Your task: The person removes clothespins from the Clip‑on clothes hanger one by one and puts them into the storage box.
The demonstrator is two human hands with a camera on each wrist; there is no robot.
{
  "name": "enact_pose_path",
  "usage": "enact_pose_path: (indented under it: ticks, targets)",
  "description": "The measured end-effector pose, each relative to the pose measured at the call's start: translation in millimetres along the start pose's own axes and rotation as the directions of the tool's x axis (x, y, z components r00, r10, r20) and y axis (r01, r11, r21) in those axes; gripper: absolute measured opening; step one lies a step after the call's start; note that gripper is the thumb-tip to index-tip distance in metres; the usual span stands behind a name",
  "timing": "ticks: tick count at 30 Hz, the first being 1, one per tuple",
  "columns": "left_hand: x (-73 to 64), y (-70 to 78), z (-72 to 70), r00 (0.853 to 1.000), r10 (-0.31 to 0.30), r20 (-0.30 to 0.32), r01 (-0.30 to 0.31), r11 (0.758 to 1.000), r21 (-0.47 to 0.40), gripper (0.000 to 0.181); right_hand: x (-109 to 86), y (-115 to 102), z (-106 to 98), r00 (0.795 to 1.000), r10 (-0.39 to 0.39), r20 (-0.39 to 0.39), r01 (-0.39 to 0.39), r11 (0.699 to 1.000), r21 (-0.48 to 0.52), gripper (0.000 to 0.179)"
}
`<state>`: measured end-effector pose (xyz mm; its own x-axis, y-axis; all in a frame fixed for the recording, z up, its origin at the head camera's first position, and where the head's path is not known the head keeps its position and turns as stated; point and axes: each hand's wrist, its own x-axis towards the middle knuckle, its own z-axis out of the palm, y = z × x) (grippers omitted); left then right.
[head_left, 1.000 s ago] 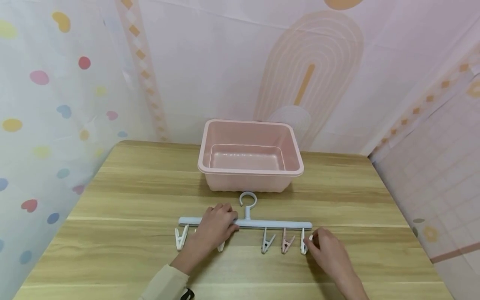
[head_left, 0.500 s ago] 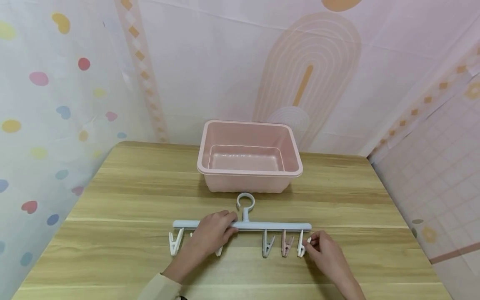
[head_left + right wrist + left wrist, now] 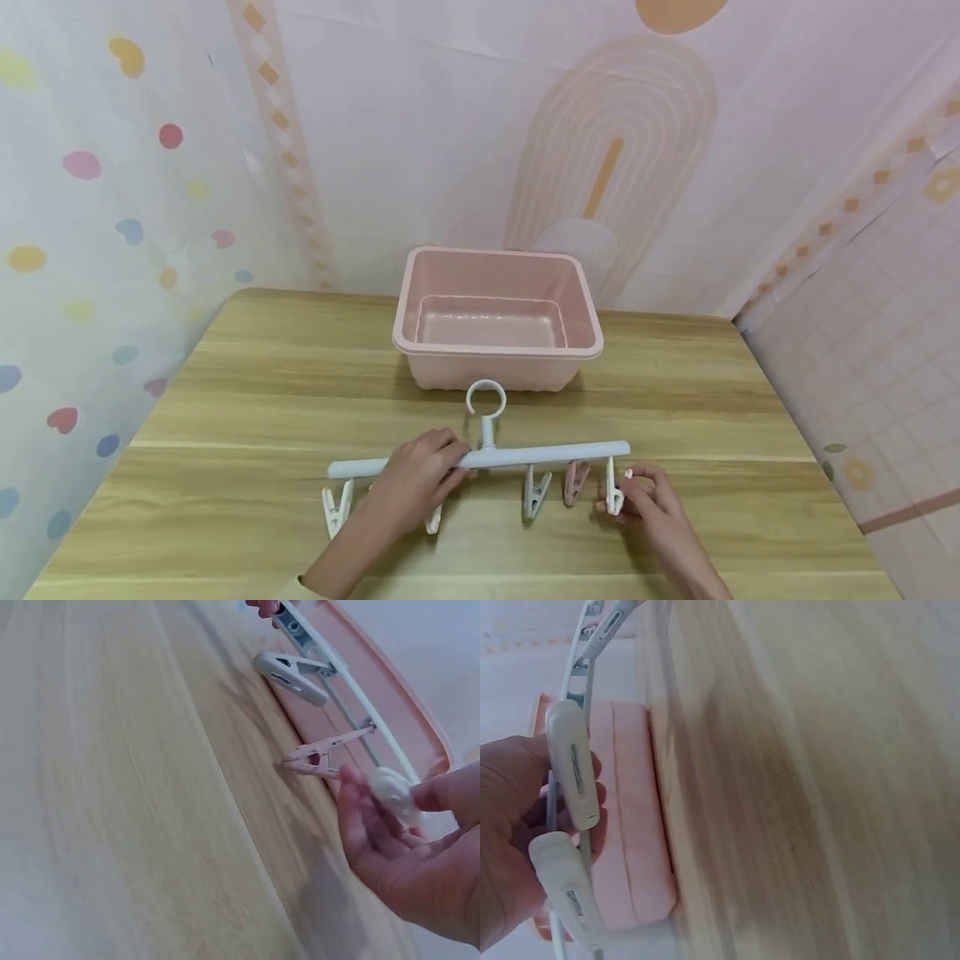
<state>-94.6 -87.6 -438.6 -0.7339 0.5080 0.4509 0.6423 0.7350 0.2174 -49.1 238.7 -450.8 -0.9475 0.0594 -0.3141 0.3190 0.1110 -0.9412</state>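
A pale blue clip hanger (image 3: 540,454) with a round hook is tilted, its right end higher in the head view. My left hand (image 3: 420,475) grips its bar left of the hook, partly covering the clothespins there. At the right end, my right hand (image 3: 656,504) pinches a white clothespin (image 3: 613,492), blurred in the right wrist view. Between the hands hang a grey clothespin (image 3: 535,492) and a pink clothespin (image 3: 575,482). Another white clothespin (image 3: 337,507) hangs at the left end. In the left wrist view, a cream clothespin (image 3: 574,765) overlaps my left fingers.
Behind the hanger a pink plastic basin (image 3: 498,352) stands on the wooden table (image 3: 262,375), close to the back edge. A patterned cloth (image 3: 420,125) covers the wall behind and both sides.
The hanger has gone from nearly level to tilted, its left end shifting left and toward me. My left hand moved with it. My right hand stays at the white clothespin, its fingers shifting beneath it.
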Motion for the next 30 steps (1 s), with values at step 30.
enact_pose_path:
  ticks: [30]
  targets:
    - [-21.4,36.5,-55.0,0.997,-0.061,-0.053,0.05,0.982,-0.185,0.018,-8.5,-9,-35,0.78,-0.561,0.278,0.545,0.827,0.138,0.035]
